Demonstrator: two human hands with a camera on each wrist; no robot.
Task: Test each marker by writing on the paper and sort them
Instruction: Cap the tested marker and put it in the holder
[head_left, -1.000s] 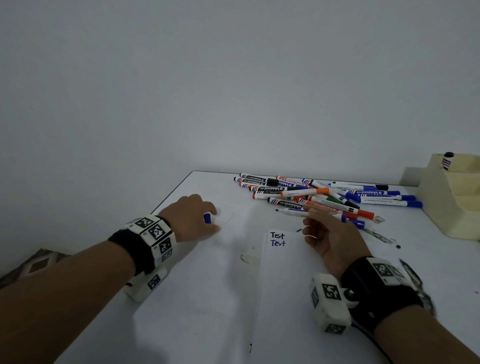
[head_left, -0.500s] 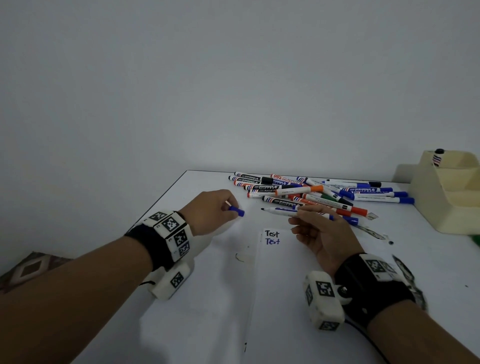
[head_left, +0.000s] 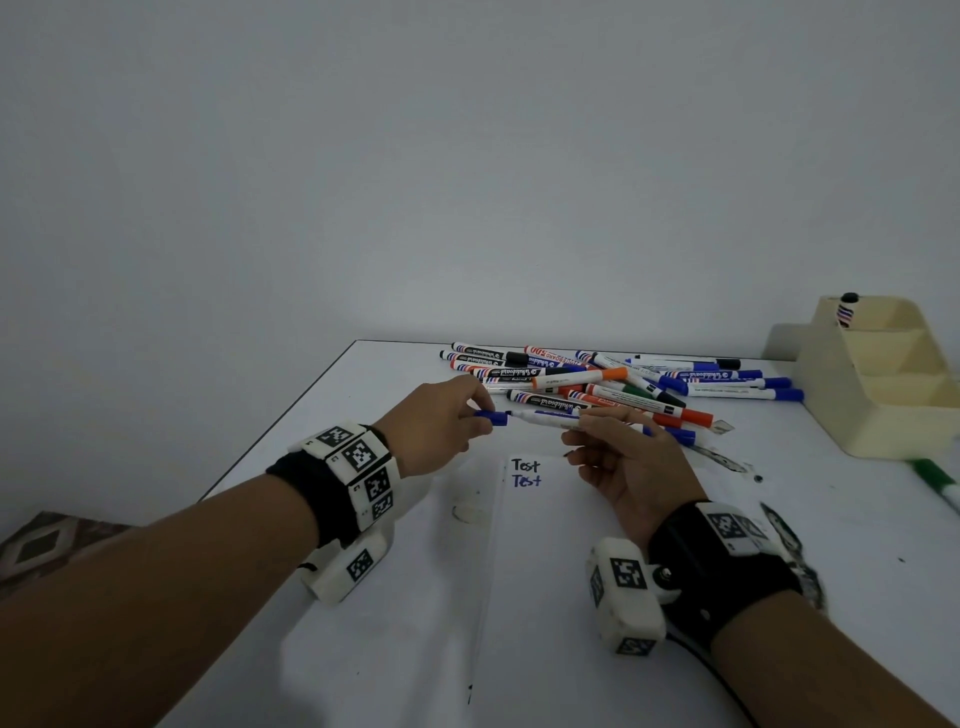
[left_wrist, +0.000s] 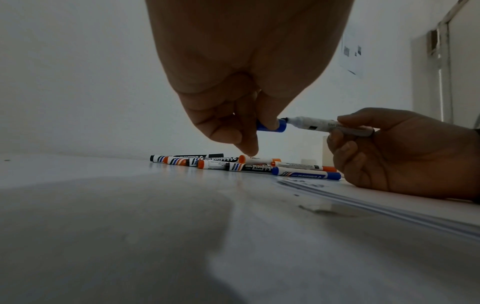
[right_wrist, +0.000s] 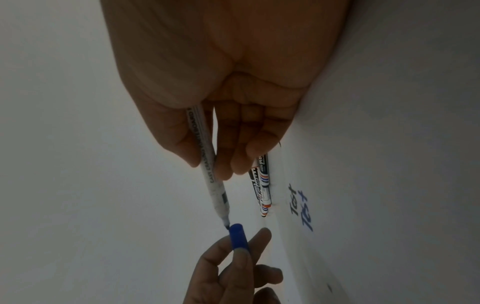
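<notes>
A person's left hand (head_left: 441, 421) pinches a small blue cap (head_left: 491, 417) between thumb and fingertips, its open mouth level with the tip of a white whiteboard marker (head_left: 545, 420) gripped in the right hand (head_left: 631, 462) by thumb and curled fingers. In the left wrist view, the marker's dark nib sits right at the cap's (left_wrist: 271, 125) rim; whether it has entered cannot be told. Both are held above the white table (head_left: 363, 597), just beyond the top edge of a sheet of paper (head_left: 545, 597) bearing the word "Test" (head_left: 525, 473) twice, once in black and once in blue. Behind the hands lies a loose pile of markers (head_left: 623, 384) with black, blue, orange and green caps. At the far right stands a cream stepped organiser (head_left: 883, 395), one marker upright in its top compartment.
</notes>
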